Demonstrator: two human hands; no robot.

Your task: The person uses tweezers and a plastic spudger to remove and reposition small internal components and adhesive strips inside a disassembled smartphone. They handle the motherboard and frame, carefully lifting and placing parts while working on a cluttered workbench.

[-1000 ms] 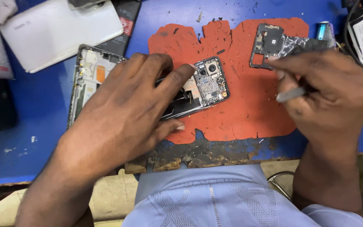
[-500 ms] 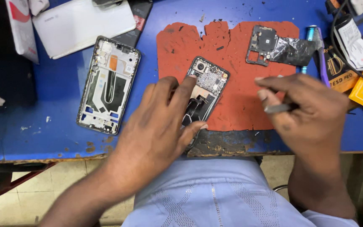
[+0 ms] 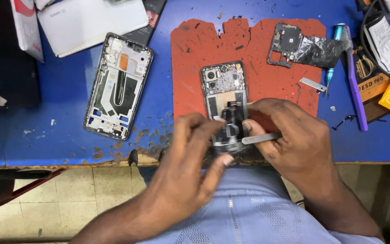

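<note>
The opened phone [image 3: 224,97] lies on the red mat [image 3: 195,58] at the near edge of the blue worktop [image 3: 64,135], its camera and circuit board bare. The left hand [image 3: 190,158] clamps its near end; the right hand [image 3: 294,140] pinches metal tweezers [image 3: 260,138] over it.

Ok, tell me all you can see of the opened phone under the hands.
The opened phone lies flat, back cover off, on the red mat near the table's front edge. Its camera and grey circuit board show at the far end, dark parts below. The left hand steadies its lower end; the right hand holds metal tweezers against it.
</note>
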